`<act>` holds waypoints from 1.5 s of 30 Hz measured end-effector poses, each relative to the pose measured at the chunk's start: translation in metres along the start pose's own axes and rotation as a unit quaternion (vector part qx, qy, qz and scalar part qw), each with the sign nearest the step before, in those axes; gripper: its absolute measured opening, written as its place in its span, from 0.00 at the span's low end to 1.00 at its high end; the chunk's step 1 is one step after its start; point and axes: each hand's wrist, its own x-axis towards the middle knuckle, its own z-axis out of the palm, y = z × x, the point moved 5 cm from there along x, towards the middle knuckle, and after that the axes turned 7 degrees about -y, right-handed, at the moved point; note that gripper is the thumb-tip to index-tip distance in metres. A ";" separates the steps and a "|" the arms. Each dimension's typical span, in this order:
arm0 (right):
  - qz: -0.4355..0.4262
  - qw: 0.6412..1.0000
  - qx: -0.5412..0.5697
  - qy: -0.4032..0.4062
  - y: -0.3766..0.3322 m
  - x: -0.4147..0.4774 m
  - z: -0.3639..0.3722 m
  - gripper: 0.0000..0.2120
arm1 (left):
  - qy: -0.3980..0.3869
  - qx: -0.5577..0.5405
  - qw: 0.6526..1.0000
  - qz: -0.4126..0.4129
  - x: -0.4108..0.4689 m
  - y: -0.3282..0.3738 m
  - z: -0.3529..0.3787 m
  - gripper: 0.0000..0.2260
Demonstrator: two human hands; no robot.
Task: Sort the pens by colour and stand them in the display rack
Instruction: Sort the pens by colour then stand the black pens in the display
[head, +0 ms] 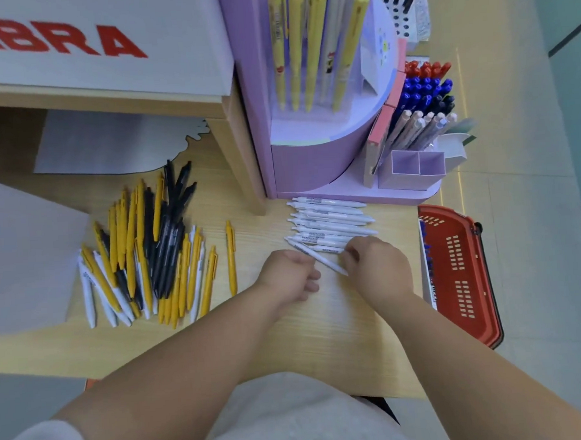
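Observation:
A row of several white pens (329,221) lies side by side on the wooden table (322,336), just in front of the purple display rack (299,165). My right hand (375,265) pinches one white pen (321,258) lying slanted at the near end of that row. My left hand (288,277) rests on the table beside that pen's left part, fingers curled, nothing visible in it. To the left sits a mixed pile of yellow, black and white pens (149,257). A single yellow pen (231,256) lies apart between pile and hands.
The rack holds tall yellow pens (307,44) and two small purple cups (417,166). Red, blue and pastel pens (424,105) stand to its right. A red basket (460,271) hangs at the table's right edge. A white box with red letters (98,45) stands at the back left.

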 end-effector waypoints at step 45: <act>0.080 0.976 0.129 -0.157 -0.257 -0.004 0.084 0.11 | 0.242 0.383 0.875 0.169 -0.077 -0.056 -0.260 0.10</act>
